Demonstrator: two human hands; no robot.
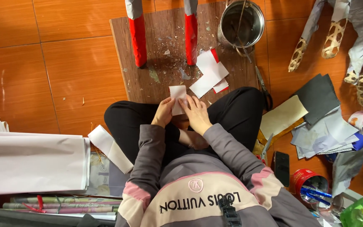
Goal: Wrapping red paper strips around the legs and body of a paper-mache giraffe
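Note:
I sit cross-legged on the floor, in black trousers. My left hand [163, 112] and my right hand [196, 112] together hold a small white paper piece [177, 95] with zigzag-cut edges, over my lap at the near edge of a brown wooden board [127, 54]. Both hands pinch its lower part. On the board just beyond lie several white and red paper pieces [210, 73] with the same cut edges. Two red and grey wrapped posts [138, 35] stand upright on the board's far part.
A metal pot [241, 23] sits at the board's far right. Scissors [264, 90], grey, black and cream paper sheets [320, 122], a phone [281, 167] and a red tin of blue pens [309, 187] lie right. White paper stacks [30, 162] lie left. Woven frames [335, 38] lie far right.

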